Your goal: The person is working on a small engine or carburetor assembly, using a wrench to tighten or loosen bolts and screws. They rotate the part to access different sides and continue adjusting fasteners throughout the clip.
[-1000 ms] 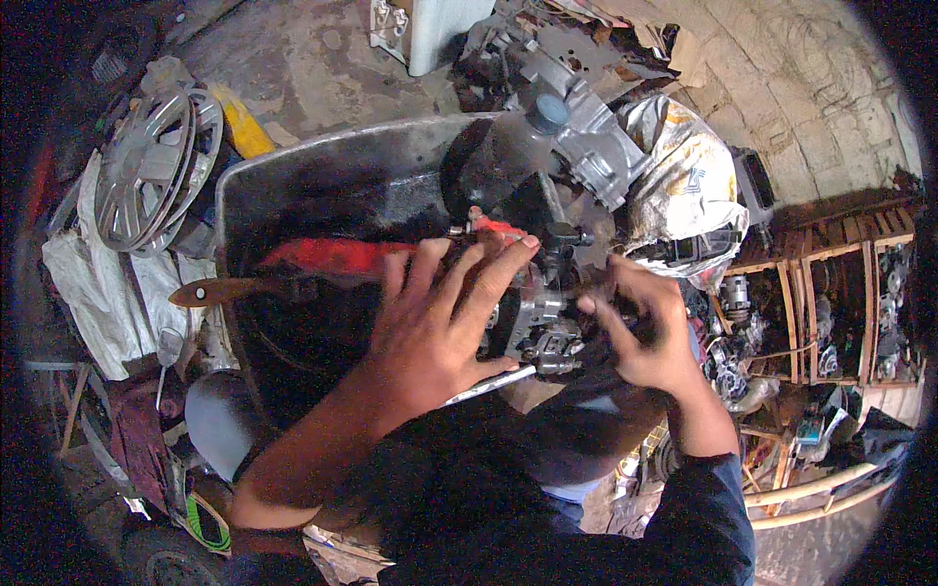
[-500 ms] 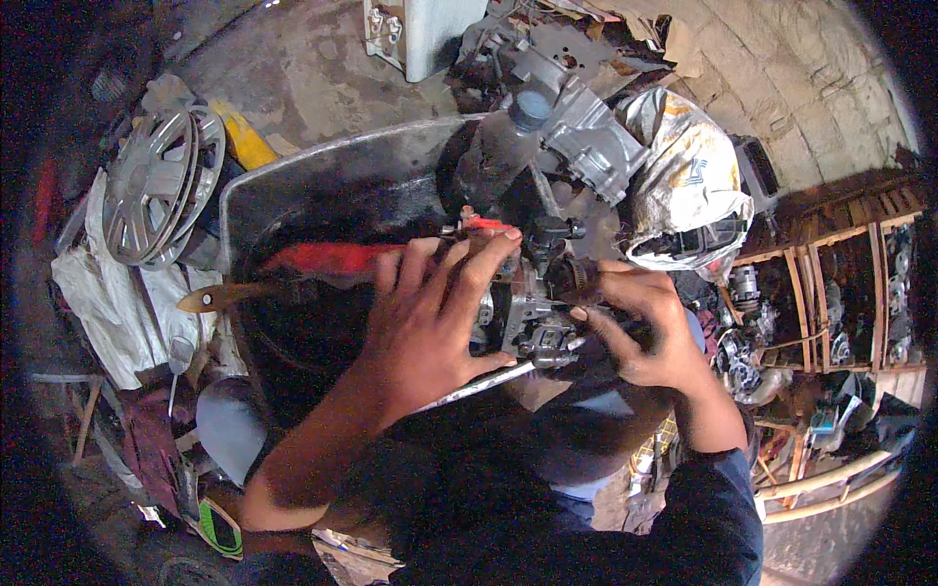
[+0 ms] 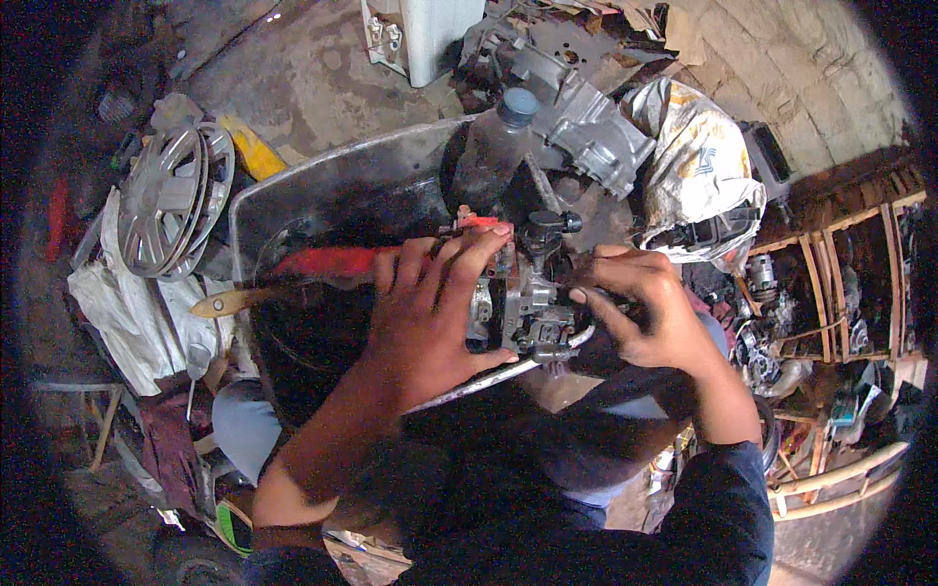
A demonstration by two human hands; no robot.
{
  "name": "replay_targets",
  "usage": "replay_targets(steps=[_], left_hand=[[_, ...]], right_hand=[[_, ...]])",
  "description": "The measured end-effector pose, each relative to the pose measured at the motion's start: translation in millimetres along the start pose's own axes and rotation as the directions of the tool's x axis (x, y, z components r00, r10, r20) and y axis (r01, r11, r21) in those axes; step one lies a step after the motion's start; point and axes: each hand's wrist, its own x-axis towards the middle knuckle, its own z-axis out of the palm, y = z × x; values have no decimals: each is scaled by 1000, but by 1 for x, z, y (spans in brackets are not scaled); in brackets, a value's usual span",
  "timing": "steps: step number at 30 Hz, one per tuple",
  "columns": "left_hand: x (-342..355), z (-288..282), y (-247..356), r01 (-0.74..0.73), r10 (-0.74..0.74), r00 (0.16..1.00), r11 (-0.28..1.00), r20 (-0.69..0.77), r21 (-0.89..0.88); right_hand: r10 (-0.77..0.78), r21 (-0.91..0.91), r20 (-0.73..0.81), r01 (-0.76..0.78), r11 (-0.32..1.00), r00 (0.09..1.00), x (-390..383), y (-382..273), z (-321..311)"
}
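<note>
Seemingly, I'm at fine finger-work: left hand (image 3: 420,311) spread wide against the part (image 3: 535,298) at the tub's (image 3: 291,176) near right, right hand (image 3: 657,305) half-curled beside it, grip unclear; next calls for steady bracing.

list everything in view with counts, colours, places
metal assembly: one, silver and dark, centre
tub: one, blackish, centre
red item: one, red, left of the assembly
wooden handle: one, brown, across the tub's left rim
bottle: one, dark, blue cap, upper centre
metal casing: one, silver, right of the bottle
sack: one, white, right of the casing
wheel covers: two, silver, upper left
yellow item: one, yellow, beside the covers
white object: one, white, top centre
cloth: one, maroon, lower left
wooden shelves: count unclear, brown, right
left hand: one, bare, assembly's left side
right hand: one, bare, assembly's right side
sleeves: two, dark blue, lower edge
</note>
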Motion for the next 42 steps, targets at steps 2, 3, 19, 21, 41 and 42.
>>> replay_targets(steps=[2,3,19,21,41,42], left_hand=[[0,2,0,10,-10,1000,1000,11,-4],[0,3,1,11,-11,1000,1000,3,-5],[1,-1,0,-2,-1,997,999,82,35],[0,-2,0,-5,4,998,1000,68,22],[1,1,8,25,-38,993,994,115,110],[2,1,9,25,-38,992,993,120,112]], right_hand=[[-13,-77,31,15,997,999,-3,10,-3],[-11,-72,19,13,997,1000,-1,12,-2],[-94,78,-91,102,992,991,3,32,-4],[7,64,-177,4,998,984,-3,38,-2],[-256,-222,-48,240,945,965,-21,34,2],[-261,-206,-61,244,948,963,-19,34,2]])
